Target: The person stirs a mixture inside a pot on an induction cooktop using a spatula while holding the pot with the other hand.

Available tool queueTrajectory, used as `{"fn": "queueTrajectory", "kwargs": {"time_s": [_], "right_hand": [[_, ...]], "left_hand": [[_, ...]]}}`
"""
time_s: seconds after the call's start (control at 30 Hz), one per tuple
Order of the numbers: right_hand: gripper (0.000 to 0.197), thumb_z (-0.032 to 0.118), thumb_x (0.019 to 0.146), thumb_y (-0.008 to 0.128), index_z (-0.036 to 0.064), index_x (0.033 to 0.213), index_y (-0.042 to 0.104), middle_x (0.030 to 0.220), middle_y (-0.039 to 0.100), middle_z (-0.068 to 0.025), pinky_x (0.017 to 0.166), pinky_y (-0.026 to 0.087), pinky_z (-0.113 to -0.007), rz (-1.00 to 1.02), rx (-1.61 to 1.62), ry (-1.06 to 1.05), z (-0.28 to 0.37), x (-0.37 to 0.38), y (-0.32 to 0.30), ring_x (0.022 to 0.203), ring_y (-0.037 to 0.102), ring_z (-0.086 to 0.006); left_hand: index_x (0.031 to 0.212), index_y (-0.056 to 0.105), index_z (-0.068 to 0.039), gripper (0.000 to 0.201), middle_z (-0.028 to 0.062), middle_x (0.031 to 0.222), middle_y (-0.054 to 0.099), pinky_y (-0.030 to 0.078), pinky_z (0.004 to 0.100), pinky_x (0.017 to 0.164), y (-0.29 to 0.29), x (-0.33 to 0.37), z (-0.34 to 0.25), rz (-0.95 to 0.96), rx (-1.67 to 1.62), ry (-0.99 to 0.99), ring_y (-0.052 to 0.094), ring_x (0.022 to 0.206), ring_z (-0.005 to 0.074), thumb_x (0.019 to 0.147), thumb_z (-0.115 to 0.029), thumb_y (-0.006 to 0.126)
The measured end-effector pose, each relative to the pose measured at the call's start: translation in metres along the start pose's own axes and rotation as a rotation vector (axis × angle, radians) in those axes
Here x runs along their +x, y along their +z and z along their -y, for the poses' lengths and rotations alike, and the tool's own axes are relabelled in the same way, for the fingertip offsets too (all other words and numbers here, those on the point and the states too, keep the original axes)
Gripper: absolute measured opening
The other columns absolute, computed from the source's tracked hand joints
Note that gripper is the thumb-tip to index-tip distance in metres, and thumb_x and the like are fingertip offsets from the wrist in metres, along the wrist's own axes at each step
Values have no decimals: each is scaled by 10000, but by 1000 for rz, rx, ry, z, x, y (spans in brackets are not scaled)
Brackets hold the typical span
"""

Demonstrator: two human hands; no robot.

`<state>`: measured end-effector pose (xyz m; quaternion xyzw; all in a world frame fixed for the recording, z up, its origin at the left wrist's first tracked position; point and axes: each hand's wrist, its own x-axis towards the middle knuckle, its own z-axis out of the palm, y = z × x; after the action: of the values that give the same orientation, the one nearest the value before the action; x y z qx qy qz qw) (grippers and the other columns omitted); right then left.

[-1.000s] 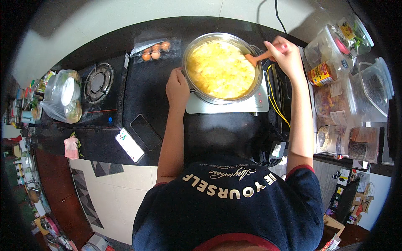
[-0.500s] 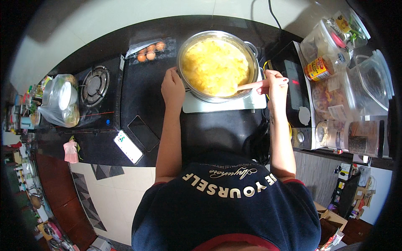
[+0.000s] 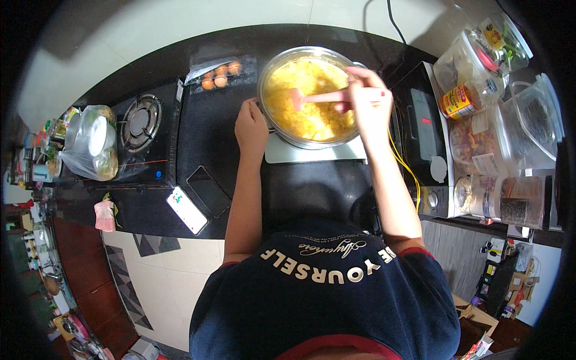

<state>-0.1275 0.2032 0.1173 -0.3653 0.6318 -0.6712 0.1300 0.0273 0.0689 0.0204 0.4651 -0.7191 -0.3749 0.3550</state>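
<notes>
A steel pot (image 3: 316,144) of lumpy yellow food (image 3: 319,125) stands on a white flat cooktop (image 3: 289,154). My left hand (image 3: 250,128) is closed at the pot's left side, on the handle there, which the fingers mostly hide. Over the pot's right half, my right hand (image 3: 369,102) grips the handle of a pink spatula (image 3: 296,99). The spatula's blade points left above the middle of the food; whether it touches the surface I cannot tell.
Left of the pot are eggs in a clear carton (image 3: 220,76), a gas burner (image 3: 140,122) and two phones, one white-screened (image 3: 187,210). A black appliance (image 3: 425,126) stands at right, beside plastic tubs (image 3: 477,141) and a yellow-labelled jar (image 3: 459,102). A yellow cord (image 3: 408,171) hangs nearby.
My right hand has moved left over the pot, and the spatula's blade has come up into sight from the food at the lower right. My left hand stays at the pot's side.
</notes>
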Motion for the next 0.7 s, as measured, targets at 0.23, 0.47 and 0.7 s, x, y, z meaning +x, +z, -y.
{"fn": "queueTrajectory", "kwargs": {"time_s": [0.23, 0.47, 0.7], "right_hand": [[195, 229, 766, 673, 71, 666, 616, 546, 538, -63, 634, 451, -363, 325, -727, -399, -12, -8, 3, 631, 575, -249], [168, 242, 759, 694, 91, 688, 676, 549, 545, -58, 514, 377, -320, 126, -813, -355, -4, 7, -44, 516, 521, -191], [287, 264, 842, 663, 33, 676, 628, 572, 565, 19, 497, 360, -193, 41, -407, -97, 46, 39, -84, 535, 489, -29]], "left_hand": [[1044, 591, 8, 336, 215, 979, 639, 463, 415, 804, 0, 1, 2, -18, 3, 11, 608, 934, 366, 958, -217, 356], [1044, 592, -2, 337, 209, 973, 640, 462, 416, 799, -2, -1, -5, 4, -27, -36, 605, 934, 366, 961, -223, 352], [1043, 590, 2, 338, 214, 963, 639, 460, 418, 800, -1, 0, 0, -2, -37, -1, 604, 929, 374, 961, -225, 353]]}}
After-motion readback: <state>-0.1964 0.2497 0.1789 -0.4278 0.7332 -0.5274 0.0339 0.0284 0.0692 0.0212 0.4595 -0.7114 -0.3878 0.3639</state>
